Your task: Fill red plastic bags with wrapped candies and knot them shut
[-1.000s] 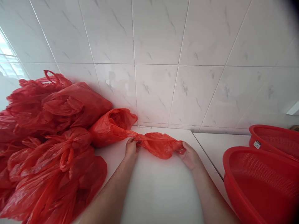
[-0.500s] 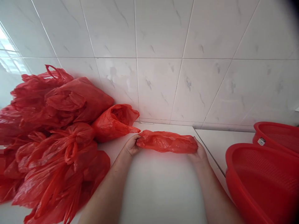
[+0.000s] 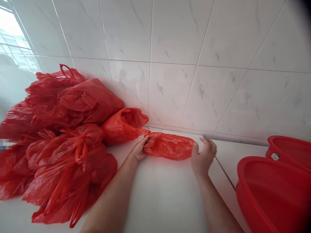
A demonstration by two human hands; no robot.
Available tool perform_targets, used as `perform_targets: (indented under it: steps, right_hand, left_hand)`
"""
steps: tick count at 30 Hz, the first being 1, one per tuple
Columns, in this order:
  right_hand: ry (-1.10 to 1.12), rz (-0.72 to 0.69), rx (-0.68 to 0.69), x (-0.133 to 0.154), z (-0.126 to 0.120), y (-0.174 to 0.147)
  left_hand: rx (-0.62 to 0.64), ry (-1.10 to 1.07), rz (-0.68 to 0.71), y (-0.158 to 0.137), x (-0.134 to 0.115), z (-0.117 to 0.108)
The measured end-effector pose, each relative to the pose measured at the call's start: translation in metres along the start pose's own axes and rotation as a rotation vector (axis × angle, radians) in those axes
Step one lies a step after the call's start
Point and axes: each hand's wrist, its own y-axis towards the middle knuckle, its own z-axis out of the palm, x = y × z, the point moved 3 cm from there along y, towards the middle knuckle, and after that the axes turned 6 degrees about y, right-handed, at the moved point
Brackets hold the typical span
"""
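A red plastic bag point(image 3: 171, 147), flattened into a long crumpled strip, is stretched crosswise just above the white tabletop or resting on it; I cannot tell which. My left hand point(image 3: 140, 149) grips its left end, the thumb on top. At the right end is my right hand point(image 3: 203, 154), its thumb and fingers spread apart beside the bag's edge. Close behind my left hand, another red plastic bag point(image 3: 116, 127) lies on its side with its mouth gaping.
Several stuffed red plastic bags point(image 3: 80, 161) are heaped on the left. Two red perforated plastic baskets point(image 3: 250, 187) stand at the right, one behind the other. A white marbled tile wall point(image 3: 170, 94) rises at the back. A seam point(image 3: 225, 173) crosses the white table point(image 3: 167, 200).
My right hand has let go of the bag's right end and spread its fingers. The left hand keeps its hold. The whole view has shifted and tilted slightly.
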Motion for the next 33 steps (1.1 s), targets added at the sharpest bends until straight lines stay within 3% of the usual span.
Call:
perform_targets:
  steps: [2,4,7,10,15,20,23,26,28,30,32,33]
  right_hand:
    - [-0.066,-0.232,0.209,0.021,0.021,-0.016]
    - [-0.079,-0.284,0.391,0.029,0.038,-0.030]
    - [-0.322,-0.171,0.596,0.019,0.050,-0.040]
    - [-0.557,0.002,0.758,0.002,0.044,-0.039]
    - [-0.583,0.116,0.858,-0.007,0.032,-0.029]
    - [-0.585,0.163,0.870,-0.010,0.036,-0.028]
    - [-0.598,0.169,0.846,-0.014,0.039,-0.027]
    - [-0.610,0.168,0.816,-0.018,0.041,-0.025]
    - [-0.612,0.171,0.813,-0.020,0.042,-0.025]
    - [-0.604,0.170,0.822,-0.021,0.042,-0.025]
    - [-0.595,0.169,0.830,-0.020,0.042,-0.025]
    - [-0.593,0.169,0.831,-0.020,0.041,-0.025]
  left_hand:
    - [0.075,-0.004,-0.047,-0.003,0.001,0.003]
    - [0.157,0.004,-0.092,-0.008,0.001,0.007]
    - [0.243,0.013,-0.120,-0.017,-0.002,0.012]
    - [0.247,-0.013,-0.048,-0.022,-0.012,0.014]
    - [0.107,0.000,0.138,-0.016,-0.024,0.007]
    - [-0.169,0.181,0.299,-0.002,-0.023,0.002]
    - [-0.311,0.358,0.439,-0.010,-0.024,0.013]
    - [-0.391,0.535,0.592,-0.037,-0.026,0.033]
    - [-0.498,0.757,0.829,-0.066,-0.032,0.049]
    - [-0.607,1.087,1.168,-0.097,-0.037,0.068]
    - [-0.581,1.398,1.382,-0.118,-0.038,0.084]
    - [-0.529,1.471,1.385,-0.124,-0.038,0.088]
